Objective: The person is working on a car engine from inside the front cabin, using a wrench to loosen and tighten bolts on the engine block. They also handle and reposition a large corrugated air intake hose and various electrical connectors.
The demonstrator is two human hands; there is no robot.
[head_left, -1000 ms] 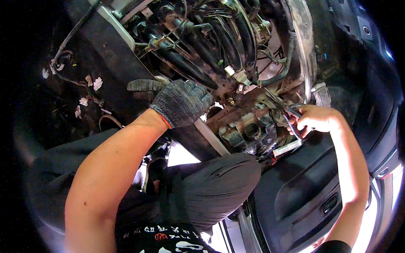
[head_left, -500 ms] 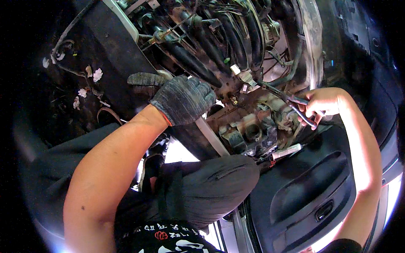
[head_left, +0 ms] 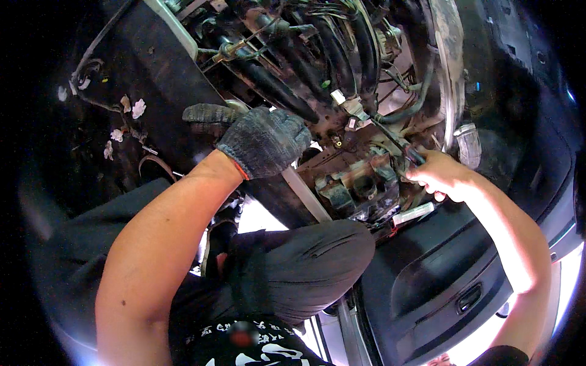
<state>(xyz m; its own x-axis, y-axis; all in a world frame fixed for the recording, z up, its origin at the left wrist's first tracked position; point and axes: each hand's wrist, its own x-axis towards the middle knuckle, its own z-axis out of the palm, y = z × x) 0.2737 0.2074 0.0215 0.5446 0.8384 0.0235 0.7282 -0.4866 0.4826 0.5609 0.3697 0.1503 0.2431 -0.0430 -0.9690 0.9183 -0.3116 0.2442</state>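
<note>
My left hand (head_left: 265, 143), in a dark grey knit glove with an orange cuff edge, is closed over a silver metal rail (head_left: 308, 198); its fingertips are hidden. Beside it lies a grey knit piece (head_left: 207, 116) that looks like another glove. My bare right hand (head_left: 442, 174) is wrapped round the dark handles of long-nosed pliers (head_left: 400, 146). Their slim jaws point up and left, reaching toward a light grey connector (head_left: 354, 110) with a white plug (head_left: 338, 97). Whether the jaws grip anything is too small to tell.
Black curved pipes (head_left: 278, 91) and wiring fill the opened engine bay ahead. A white tube-like thing (head_left: 414, 213) lies below my right hand. The black door panel (head_left: 439, 287) stands at the lower right. Dirty dark carpet (head_left: 159, 79) with pale scraps spreads at the left.
My right hand has moved slightly down and left and turned. The plier handles, spread before, are now closed within the fist. My left hand has stayed in place.
</note>
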